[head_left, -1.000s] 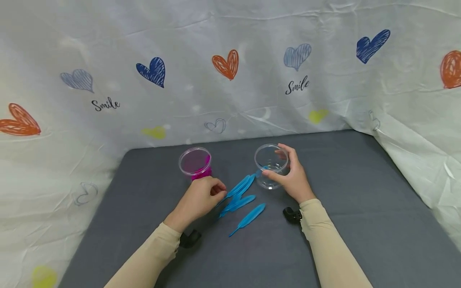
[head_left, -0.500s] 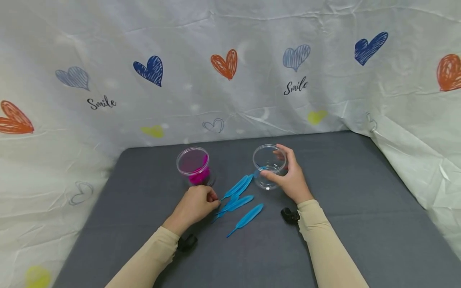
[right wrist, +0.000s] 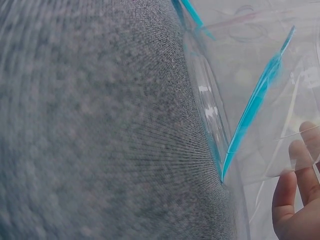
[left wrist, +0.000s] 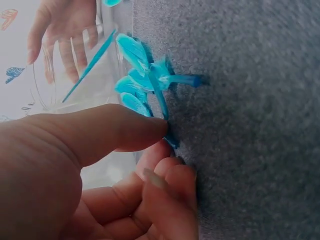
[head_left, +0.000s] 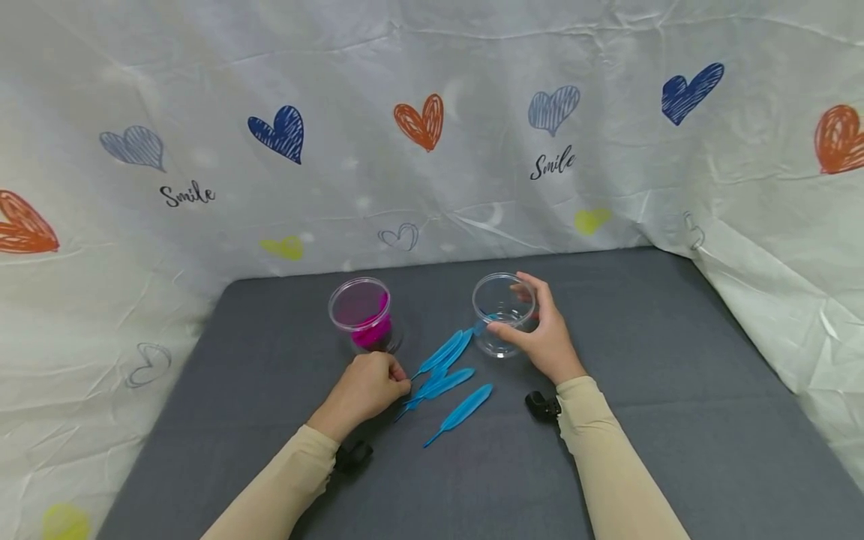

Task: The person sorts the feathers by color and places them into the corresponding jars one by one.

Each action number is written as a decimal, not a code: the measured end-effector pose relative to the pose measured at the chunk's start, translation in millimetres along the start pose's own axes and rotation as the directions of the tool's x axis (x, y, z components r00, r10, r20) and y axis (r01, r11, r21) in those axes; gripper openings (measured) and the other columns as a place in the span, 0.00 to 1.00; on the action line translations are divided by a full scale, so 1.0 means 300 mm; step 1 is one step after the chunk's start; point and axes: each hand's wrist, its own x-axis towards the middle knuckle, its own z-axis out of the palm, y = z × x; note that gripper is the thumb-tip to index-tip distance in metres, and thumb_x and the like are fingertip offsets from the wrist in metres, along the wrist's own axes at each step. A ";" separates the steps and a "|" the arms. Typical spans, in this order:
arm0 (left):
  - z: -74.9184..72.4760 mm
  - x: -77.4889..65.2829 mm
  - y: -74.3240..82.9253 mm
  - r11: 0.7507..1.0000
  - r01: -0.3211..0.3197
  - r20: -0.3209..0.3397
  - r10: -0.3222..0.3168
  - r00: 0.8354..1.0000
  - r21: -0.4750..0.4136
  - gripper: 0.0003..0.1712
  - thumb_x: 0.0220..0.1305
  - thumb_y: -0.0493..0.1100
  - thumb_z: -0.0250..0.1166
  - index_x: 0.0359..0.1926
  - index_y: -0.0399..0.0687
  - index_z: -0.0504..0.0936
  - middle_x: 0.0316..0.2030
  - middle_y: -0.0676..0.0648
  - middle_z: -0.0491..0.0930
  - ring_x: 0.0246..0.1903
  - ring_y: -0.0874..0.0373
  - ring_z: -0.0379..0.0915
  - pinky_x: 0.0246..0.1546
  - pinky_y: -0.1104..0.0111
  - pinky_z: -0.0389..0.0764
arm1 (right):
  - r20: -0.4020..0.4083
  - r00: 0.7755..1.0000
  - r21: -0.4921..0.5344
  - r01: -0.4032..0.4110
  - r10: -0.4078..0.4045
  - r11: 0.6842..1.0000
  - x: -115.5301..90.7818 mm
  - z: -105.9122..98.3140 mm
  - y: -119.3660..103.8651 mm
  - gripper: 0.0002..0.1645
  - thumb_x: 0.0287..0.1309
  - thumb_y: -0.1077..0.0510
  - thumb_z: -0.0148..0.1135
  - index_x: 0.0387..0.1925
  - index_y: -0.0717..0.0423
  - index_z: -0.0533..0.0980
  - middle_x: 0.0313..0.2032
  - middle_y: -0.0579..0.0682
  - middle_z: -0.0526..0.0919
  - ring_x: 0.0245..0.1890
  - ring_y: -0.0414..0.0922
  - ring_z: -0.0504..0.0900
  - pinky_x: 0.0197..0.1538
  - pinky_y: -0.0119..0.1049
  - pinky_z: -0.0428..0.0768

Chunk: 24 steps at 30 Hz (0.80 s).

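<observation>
My left hand [head_left: 367, 388] is low over the table beside a small pile of blue feathers [head_left: 442, 381]. In the left wrist view its thumb and forefinger pinch the quill end of one blue feather [left wrist: 133, 52], while other feathers lie behind. My right hand [head_left: 548, 336] grips a clear plastic cup [head_left: 501, 289] by its side, thumb in front and fingers behind. A blue feather [right wrist: 255, 102] leans in that cup, as the right wrist view shows. One more blue feather [head_left: 466, 407] lies apart, nearer me.
A second clear cup [head_left: 359, 280] with magenta feathers [head_left: 372, 330] in it stands behind my left hand. The grey tabletop [head_left: 675, 450] meets a white cloth backdrop [head_left: 472, 112] printed with hearts at the back and sides.
My left hand has moved a little toward me and left, down to the feathers' quill ends. My right hand and its cup stay in place; the view has shifted slightly.
</observation>
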 end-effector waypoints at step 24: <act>-0.025 -0.027 0.043 0.996 -0.039 -0.078 0.032 0.996 -0.085 0.07 0.58 0.41 0.77 0.29 0.50 0.85 0.23 0.53 0.81 0.23 0.60 0.74 0.25 0.66 0.77 | 0.000 1.000 -0.002 0.000 0.000 1.000 0.002 0.000 0.006 0.56 0.60 0.42 0.81 0.82 0.27 0.57 0.75 0.44 0.73 0.77 0.49 0.68 0.72 0.57 0.66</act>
